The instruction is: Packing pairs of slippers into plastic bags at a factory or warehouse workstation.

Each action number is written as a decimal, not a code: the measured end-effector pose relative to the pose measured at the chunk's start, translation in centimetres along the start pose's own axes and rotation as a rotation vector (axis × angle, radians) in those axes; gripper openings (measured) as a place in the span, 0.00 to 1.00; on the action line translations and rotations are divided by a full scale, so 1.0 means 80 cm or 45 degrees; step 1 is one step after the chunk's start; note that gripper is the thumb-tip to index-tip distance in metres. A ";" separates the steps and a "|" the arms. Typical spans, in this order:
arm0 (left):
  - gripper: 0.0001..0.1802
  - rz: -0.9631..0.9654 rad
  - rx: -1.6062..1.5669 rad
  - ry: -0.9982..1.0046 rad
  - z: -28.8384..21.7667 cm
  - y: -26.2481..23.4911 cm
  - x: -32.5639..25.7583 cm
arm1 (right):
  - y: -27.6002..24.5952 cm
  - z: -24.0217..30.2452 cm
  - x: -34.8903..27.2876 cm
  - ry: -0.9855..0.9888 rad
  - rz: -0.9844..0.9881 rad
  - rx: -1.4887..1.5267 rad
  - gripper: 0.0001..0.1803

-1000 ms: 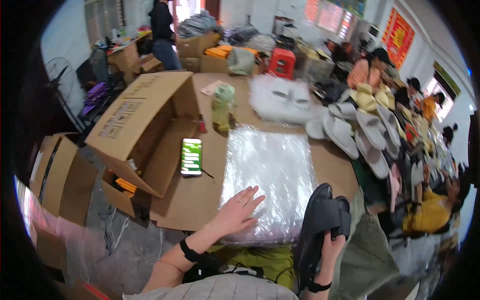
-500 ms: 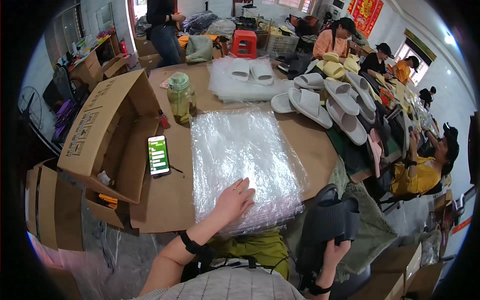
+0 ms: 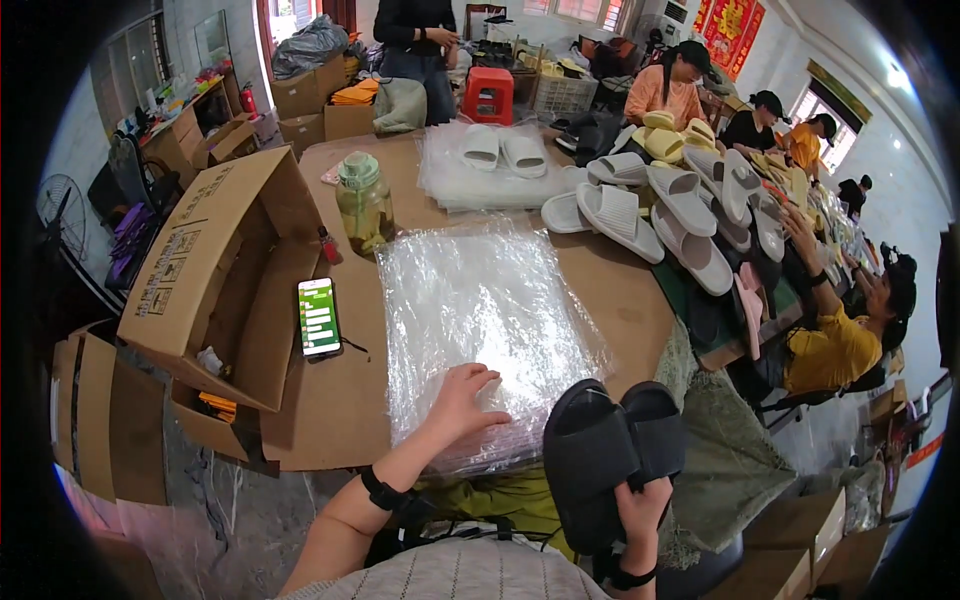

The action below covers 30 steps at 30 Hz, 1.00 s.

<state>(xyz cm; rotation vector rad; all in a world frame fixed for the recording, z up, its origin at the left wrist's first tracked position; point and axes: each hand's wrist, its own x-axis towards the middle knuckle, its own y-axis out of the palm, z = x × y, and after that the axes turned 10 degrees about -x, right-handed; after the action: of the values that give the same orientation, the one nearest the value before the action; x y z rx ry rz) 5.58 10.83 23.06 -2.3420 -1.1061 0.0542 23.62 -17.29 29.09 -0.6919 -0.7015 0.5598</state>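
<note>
Right hand (image 3: pixel 642 505) grasps two black slippers (image 3: pixel 592 440) at the near right corner of the clear bag stack (image 3: pixel 490 300); left hand (image 3: pixel 462 405), loosely spread, holds nothing over its near end — slick, clinging film could make several bags slide together.

Lower centre-right: plain black slippers (image 3: pixel 592 445). Centre: clear plastic stack (image 3: pixel 480 310), white glare. Right: ribbed pale-grey slippers (image 3: pixel 618 212), pink slipper (image 3: pixel 749 300). Upper right: yellow slippers (image 3: pixel 664 144). Top centre: red stool (image 3: pixel 489 77). Left: brown carton (image 3: pixel 215 230), black print.
</note>
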 end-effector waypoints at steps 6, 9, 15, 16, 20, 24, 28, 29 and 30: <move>0.20 -0.001 0.097 0.039 0.002 -0.002 -0.002 | 0.040 0.008 0.008 -0.197 0.112 -0.019 0.17; 0.15 -0.025 0.068 0.011 -0.007 -0.004 -0.001 | 0.052 0.010 0.009 -0.178 0.203 -0.117 0.17; 0.08 -0.055 -0.286 -0.164 -0.003 -0.017 0.004 | 0.061 -0.012 0.001 -0.035 0.343 -0.322 0.15; 0.08 -0.015 -0.425 -0.281 -0.002 -0.019 0.004 | 0.060 -0.013 0.000 -0.034 0.345 -0.323 0.15; 0.08 -0.128 -1.012 -0.436 0.028 -0.013 0.002 | 0.048 0.001 0.001 -0.027 0.442 -0.444 0.15; 0.06 -0.317 -0.412 -0.125 -0.021 -0.028 -0.001 | 0.038 0.012 0.007 -0.101 0.196 -0.170 0.23; 0.07 -0.302 0.081 0.465 -0.047 -0.028 -0.009 | 0.029 0.026 0.015 -0.136 0.232 -0.228 0.23; 0.08 -0.274 0.087 0.509 -0.051 -0.025 -0.012 | 0.033 0.023 0.015 -0.163 0.290 -0.279 0.16; 0.08 -0.246 0.093 0.554 -0.054 -0.024 -0.014 | 0.034 0.024 0.017 -0.190 0.345 -0.330 0.12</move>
<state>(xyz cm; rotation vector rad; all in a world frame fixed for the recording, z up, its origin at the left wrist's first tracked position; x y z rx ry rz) 4.64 9.03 27.46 -2.0372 -1.0767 -0.4563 22.43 -13.89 28.70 -1.0038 -0.8345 0.7832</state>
